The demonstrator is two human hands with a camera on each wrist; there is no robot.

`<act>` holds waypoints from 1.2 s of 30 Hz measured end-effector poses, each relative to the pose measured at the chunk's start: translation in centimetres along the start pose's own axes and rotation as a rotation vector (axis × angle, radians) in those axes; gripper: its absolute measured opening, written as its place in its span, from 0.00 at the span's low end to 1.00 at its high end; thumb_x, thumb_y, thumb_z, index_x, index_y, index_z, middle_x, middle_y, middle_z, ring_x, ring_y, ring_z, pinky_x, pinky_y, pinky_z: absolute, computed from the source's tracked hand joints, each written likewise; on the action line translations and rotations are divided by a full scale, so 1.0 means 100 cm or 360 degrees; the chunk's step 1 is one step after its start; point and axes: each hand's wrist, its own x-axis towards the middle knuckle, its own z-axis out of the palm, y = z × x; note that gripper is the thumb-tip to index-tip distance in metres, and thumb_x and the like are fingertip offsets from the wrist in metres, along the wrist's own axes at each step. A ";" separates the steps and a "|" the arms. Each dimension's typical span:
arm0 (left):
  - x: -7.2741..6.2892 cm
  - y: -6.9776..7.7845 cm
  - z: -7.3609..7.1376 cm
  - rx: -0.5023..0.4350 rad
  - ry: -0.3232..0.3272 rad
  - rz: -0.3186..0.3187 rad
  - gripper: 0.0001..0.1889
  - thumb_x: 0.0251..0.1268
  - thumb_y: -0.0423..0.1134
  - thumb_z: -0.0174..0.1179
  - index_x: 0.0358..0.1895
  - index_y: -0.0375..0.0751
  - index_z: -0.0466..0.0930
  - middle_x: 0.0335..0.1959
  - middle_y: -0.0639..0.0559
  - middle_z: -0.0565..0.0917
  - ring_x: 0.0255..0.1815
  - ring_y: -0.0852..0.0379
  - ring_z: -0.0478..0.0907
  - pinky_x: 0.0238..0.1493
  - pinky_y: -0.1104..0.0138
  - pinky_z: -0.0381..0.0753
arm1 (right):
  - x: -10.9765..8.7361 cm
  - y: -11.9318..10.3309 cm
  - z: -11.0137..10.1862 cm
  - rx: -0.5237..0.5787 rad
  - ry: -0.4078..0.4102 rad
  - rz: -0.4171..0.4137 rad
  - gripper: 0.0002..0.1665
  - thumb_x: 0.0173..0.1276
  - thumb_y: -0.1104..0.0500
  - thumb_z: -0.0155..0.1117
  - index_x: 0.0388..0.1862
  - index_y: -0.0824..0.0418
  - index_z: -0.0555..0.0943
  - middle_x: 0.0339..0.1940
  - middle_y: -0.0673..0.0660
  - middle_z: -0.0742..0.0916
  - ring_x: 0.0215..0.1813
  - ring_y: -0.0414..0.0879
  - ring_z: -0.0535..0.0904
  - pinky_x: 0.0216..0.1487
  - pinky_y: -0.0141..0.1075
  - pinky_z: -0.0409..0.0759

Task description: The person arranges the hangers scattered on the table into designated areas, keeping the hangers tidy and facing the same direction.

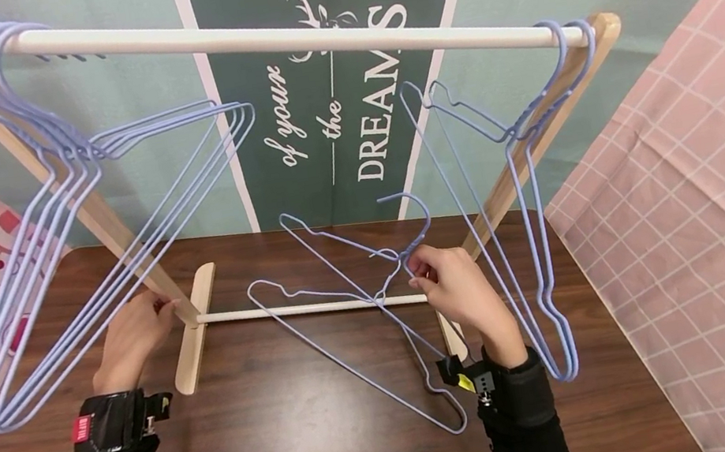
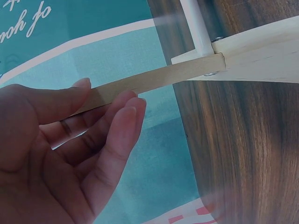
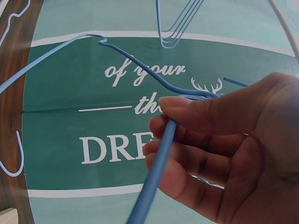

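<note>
My right hand (image 1: 455, 286) pinches a blue wire hanger (image 3: 159, 168) near its neck, between thumb and fingers. The hanger's hook (image 1: 428, 215) points up, well below the rack's top rail (image 1: 273, 37). Beneath it a second blue hanger (image 1: 326, 350) lies on the table; part of it is hidden behind the held one. Low on the rack's left wooden post (image 2: 159, 79), my left hand (image 1: 142, 331) grips the wood with thumb and fingers.
Several blue hangers (image 1: 67, 139) hang bunched at the rail's left end, and two hangers (image 1: 541, 228) at its right end. A thin lower bar (image 1: 318, 307) joins the rack's feet (image 1: 197, 334). Behind stands a green printed cloth (image 1: 264, 50); a pink checked cloth (image 1: 711, 200) is right.
</note>
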 end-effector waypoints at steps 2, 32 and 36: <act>0.001 0.000 0.000 0.0004 0.0006 0.0002 0.13 0.67 0.39 0.49 0.37 0.29 0.75 0.21 0.43 0.73 0.21 0.50 0.66 0.24 0.61 0.62 | 0.000 0.000 0.000 0.0002 -0.0001 0.0005 0.07 0.52 0.74 0.64 0.27 0.65 0.77 0.19 0.52 0.80 0.20 0.40 0.72 0.24 0.34 0.70; 0.000 0.003 -0.001 -0.0022 -0.0038 -0.0038 0.16 0.68 0.39 0.48 0.38 0.24 0.75 0.21 0.43 0.74 0.20 0.52 0.66 0.22 0.63 0.61 | 0.006 -0.018 -0.027 -0.0118 0.0122 0.0009 0.05 0.54 0.72 0.64 0.28 0.66 0.77 0.20 0.54 0.80 0.23 0.45 0.74 0.27 0.37 0.72; 0.001 0.003 -0.001 -0.0017 -0.0024 -0.0031 0.15 0.67 0.39 0.49 0.38 0.26 0.75 0.20 0.43 0.74 0.20 0.51 0.66 0.23 0.62 0.61 | 0.009 -0.019 -0.033 -0.0143 0.0137 0.0017 0.05 0.54 0.72 0.64 0.28 0.67 0.77 0.21 0.56 0.81 0.23 0.46 0.75 0.28 0.39 0.73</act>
